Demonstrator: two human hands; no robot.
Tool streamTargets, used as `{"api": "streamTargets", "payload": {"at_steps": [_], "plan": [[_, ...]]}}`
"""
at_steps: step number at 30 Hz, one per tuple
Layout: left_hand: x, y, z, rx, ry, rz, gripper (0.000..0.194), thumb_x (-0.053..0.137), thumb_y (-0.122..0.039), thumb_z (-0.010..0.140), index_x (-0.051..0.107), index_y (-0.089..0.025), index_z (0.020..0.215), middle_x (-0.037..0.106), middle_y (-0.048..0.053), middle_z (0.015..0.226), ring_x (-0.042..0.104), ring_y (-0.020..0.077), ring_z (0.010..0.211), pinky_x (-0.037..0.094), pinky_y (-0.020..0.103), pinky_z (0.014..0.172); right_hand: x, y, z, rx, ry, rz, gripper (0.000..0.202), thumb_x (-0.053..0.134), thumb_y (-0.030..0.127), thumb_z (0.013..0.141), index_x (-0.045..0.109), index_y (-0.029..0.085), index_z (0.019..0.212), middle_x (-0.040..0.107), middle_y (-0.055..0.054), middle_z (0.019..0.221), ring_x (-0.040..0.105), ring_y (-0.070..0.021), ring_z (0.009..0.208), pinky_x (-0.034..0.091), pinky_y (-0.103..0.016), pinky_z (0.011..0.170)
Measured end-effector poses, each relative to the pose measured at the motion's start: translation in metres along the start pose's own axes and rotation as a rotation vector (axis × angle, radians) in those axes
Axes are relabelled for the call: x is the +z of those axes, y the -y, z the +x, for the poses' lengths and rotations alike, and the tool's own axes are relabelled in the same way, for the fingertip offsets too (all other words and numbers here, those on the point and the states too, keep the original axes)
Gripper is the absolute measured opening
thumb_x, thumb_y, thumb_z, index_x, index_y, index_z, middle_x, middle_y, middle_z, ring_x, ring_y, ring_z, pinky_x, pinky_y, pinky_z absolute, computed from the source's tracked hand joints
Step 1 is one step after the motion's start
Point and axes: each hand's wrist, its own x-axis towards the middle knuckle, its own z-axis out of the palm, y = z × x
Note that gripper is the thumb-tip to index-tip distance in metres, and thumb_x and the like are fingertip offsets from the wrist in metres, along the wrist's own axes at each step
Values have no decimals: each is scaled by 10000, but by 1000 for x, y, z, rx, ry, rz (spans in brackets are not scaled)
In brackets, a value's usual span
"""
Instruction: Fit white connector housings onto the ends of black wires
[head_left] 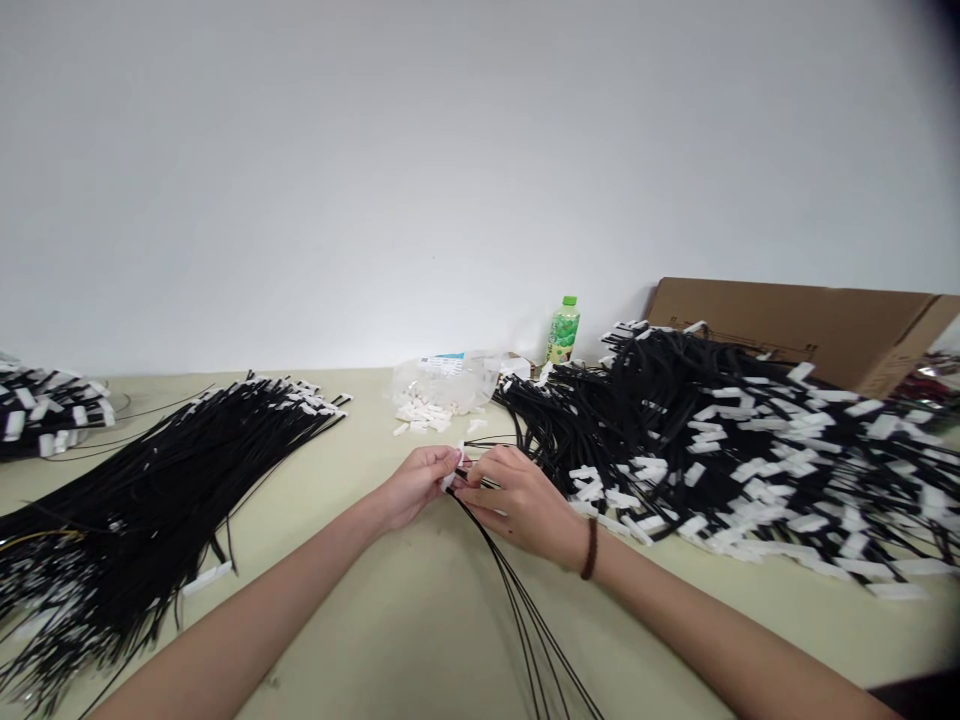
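Near the middle of the table, my left hand (424, 484) pinches a small white connector (449, 480) between thumb and fingers. My right hand (517, 497) is beside it, its fingers closed around thin black wires close to the connector. The black wires (517, 597) run down from between the hands toward the bottom edge of the view, spreading slightly. A few wire ends also stick out above the right hand. The fingertips partly hide the connector.
A clear plastic bag (450, 380) with loose white connectors (424, 413) lies behind the hands. Bundled black wires (172, 490) are on the left, a large pile with white connectors (720, 440) on the right. A green-capped bottle (563, 332) and cardboard box (780, 325) stand by the wall.
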Motion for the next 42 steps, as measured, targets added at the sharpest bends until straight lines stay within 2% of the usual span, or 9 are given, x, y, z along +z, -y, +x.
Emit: {"api": "streamTargets", "payload": {"at_steps": [9,15,21,28,32,35,38,40,42], "plan": [[-1,0,0,14,7,8,298,634,-413,702,615,-116,686,582,21,645,485,109,589,349,222,591,-7,-1,0,31,117,-9,174,575,174,773,586,215,942,534,-29,945,433,-175,875,347,-326,764],[-2,0,0,0,2,-21,278,639,-389,707,623,-112,699,582,20,631,485,102,567,347,212,568,1,-2,-1,-75,49,-131,107,489,150,845,571,182,906,554,-33,890,445,-170,861,341,-322,730],[-2,0,1,-9,4,-35,278,651,-385,696,626,-109,717,605,35,661,512,115,598,359,213,584,6,-3,2,-148,-17,-200,161,423,108,869,570,170,844,568,-23,827,451,-156,803,329,-319,688],[-1,0,0,-18,-38,-30,282,687,-380,657,605,-111,668,581,14,608,490,97,549,347,201,541,6,-4,1,-81,5,-77,145,433,132,863,572,168,846,577,-34,809,474,-167,821,357,-323,700],[-2,1,-1,13,-54,-2,291,670,-390,675,596,-109,689,593,21,616,528,106,555,384,213,565,2,-2,3,96,-132,355,126,464,155,861,588,178,855,615,-36,846,521,-154,830,410,-311,758],[0,0,-2,8,-67,33,322,659,-413,678,594,-105,745,616,46,640,587,147,578,426,262,611,-8,-4,7,377,-282,785,137,477,253,868,580,172,829,623,-48,844,567,-152,820,449,-309,776],[1,-1,-3,-6,-116,67,344,662,-430,666,578,-110,760,615,42,635,599,154,555,439,269,585,-25,-16,9,661,-528,1176,193,500,365,843,530,179,800,589,-24,788,581,-144,775,481,-305,735],[2,-2,-3,-34,-144,106,356,654,-445,667,571,-117,775,610,38,628,600,157,545,432,255,527,-37,-28,8,752,-726,1238,233,565,409,785,515,181,777,536,7,721,551,-110,662,479,-245,618],[2,-2,-3,-63,-164,148,368,645,-460,669,568,-123,797,603,36,623,605,167,550,418,242,477,-45,-41,6,795,-859,1119,274,617,434,729,536,175,767,480,26,651,462,-71,526,382,-173,449]]}}
